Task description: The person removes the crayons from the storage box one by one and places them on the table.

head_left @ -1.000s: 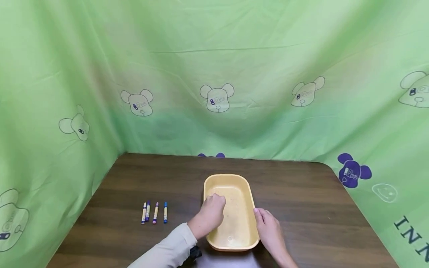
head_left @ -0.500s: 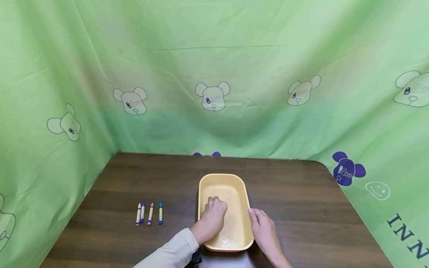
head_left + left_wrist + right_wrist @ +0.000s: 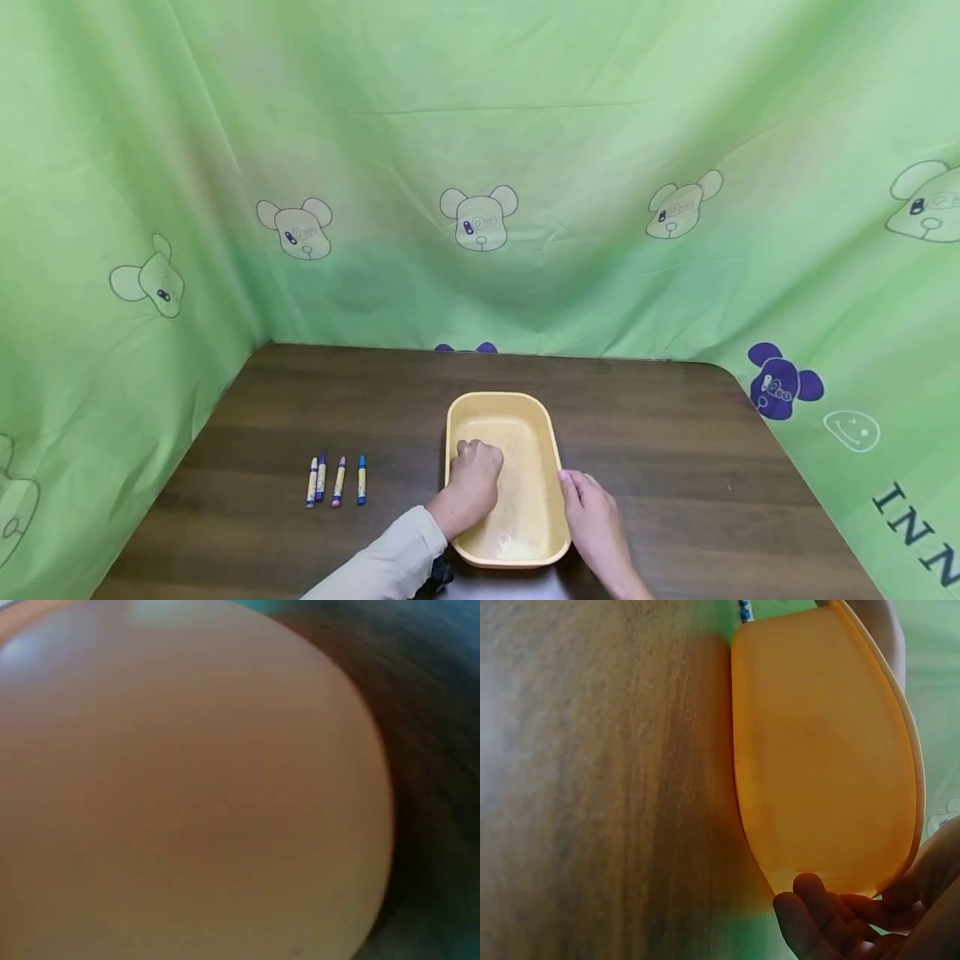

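Observation:
A yellow plastic basin [image 3: 558, 508] stands on the table, long side running away from me. My left hand [image 3: 476, 483] reaches over its left rim, with the fingers bent down inside. Its fingertips are hidden, so whether they hold anything does not show. On the other side, my right hand [image 3: 594, 521] grips the right rim, thumb on top. In the right wrist view the fingers [image 3: 810, 900] of that hand lie against the outside of the basin [image 3: 825, 750]. The left wrist view shows mostly a blurred tan surface [image 3: 195, 787], too close to identify.
Several crayons with printed wrappers lie left of the basin, among them a blue crayon [image 3: 362, 481] and a pink crayon [image 3: 339, 482]. The dark wooden table [image 3: 660, 433] ends at a green printed cloth [image 3: 585, 283] at the back and sides.
The left hand has shifted slightly within the basin and its knuckles have turned. The right hand keeps its grip on the rim. The crayons stay put while the head view has swung a little.

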The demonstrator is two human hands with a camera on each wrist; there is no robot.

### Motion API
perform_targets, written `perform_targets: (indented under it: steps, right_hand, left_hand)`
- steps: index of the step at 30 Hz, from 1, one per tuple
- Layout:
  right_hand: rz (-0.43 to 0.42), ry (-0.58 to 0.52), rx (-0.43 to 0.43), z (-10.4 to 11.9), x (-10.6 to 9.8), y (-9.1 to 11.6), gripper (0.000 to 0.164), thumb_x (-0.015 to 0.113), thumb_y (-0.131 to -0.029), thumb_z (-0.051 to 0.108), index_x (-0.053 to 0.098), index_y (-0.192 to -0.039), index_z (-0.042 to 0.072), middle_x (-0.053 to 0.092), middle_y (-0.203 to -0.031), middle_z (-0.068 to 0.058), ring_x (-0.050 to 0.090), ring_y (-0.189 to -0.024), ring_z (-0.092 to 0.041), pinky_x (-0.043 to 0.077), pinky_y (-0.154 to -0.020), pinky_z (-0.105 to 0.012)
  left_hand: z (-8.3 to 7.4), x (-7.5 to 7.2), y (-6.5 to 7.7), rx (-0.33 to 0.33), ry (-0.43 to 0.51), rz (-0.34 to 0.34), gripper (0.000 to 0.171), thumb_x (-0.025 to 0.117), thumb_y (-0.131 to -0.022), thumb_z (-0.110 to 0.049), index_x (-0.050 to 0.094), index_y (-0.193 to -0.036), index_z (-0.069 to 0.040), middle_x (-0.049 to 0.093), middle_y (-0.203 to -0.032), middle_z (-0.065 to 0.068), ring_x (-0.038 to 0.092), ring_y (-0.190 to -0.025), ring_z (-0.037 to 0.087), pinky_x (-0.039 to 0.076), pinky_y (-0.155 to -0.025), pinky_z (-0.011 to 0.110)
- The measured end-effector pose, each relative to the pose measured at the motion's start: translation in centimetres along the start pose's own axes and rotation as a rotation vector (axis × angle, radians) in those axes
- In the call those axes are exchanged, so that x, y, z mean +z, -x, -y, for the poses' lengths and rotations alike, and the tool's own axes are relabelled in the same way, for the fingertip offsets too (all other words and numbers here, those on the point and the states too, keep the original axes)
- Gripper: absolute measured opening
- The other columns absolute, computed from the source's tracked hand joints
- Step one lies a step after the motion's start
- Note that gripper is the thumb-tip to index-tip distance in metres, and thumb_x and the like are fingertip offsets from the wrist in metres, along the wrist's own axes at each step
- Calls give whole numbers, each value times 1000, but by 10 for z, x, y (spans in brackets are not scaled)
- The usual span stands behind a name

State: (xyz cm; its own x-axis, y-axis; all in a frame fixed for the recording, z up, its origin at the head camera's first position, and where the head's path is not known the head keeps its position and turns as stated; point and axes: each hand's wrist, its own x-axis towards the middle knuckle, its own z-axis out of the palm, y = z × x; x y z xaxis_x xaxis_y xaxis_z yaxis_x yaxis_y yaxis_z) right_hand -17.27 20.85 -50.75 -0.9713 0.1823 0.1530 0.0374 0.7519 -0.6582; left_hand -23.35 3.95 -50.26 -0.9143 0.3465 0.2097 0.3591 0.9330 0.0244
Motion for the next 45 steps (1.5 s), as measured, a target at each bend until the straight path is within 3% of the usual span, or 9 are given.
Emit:
perform_targets:
  steps: [5,15,17,21,23,28,32,38,45]
  right_hand:
    - [10,-3,2,0,0,2,32,51,-107,24,73,-115,3,73,-109,-10,69,-106,-36,54,-92,-54]
    - [-2,-8,9,1,0,2,31,51,-107,23,73,-115,3,73,-110,-11,69,-107,-37,53,-91,-55]
    - [2,-10,13,1,0,4,31,51,-107,23,73,-115,2,73,-111,-12,68,-108,-37,53,-91,-55]
    - [8,-9,9,1,0,5,31,51,-107,23,72,-116,2,73,-111,-12,68,-107,-37,53,-91,-55]
    - [3,-6,5,1,0,4,31,51,-107,22,72,-115,1,73,-110,-13,69,-106,-38,53,-91,-55]
    - [-5,0,-6,1,-1,3,31,51,-107,22,72,-115,1,73,-109,-13,69,-106,-38,53,-90,-56]
    - [-9,-2,-7,1,-1,2,33,50,-107,23,72,-116,0,73,-110,-14,68,-107,-39,53,-91,-56]
    - [7,0,0,0,0,2,35,48,-108,24,71,-118,0,72,-113,-15,67,-109,-40,52,-92,-57]
    - [2,-1,-10,0,0,0,35,48,-108,24,71,-117,-1,72,-113,-17,67,-108,-42,52,-91,-59]
  left_hand:
    - [1,4,2,56,0,-35,15,78,-67,0,66,-70,-10,65,-65,4,62,-61,17,52,-59,29]
    - [-2,3,3,65,96,-35,14,77,-70,3,69,-74,-7,66,-68,9,65,-65,22,56,-63,32]
    - [0,2,4,35,204,-14,16,74,-69,7,64,-70,-7,63,-66,9,63,-62,22,54,-57,31]
    - [8,-1,5,-61,557,53,28,63,-70,12,50,-55,-9,50,-54,2,51,-46,15,40,-39,24]
    - [11,-5,5,-100,720,71,27,65,-73,10,55,-55,-8,50,-52,-2,47,-45,9,38,-39,20]
    - [20,-18,4,-243,1186,147,4,72,-81,8,72,-84,5,71,-69,8,61,-57,7,57,-53,22]
    - [32,-28,4,-339,1467,200,14,71,-82,13,69,-96,13,73,-82,19,66,-63,12,63,-63,32]
    - [61,-35,10,-421,1605,179,20,68,-85,13,65,-104,16,67,-78,6,64,-64,10,63,-65,30]
    - [95,-40,22,-497,1589,106,22,67,-86,14,64,-107,18,70,-79,9,67,-65,11,63,-64,29]
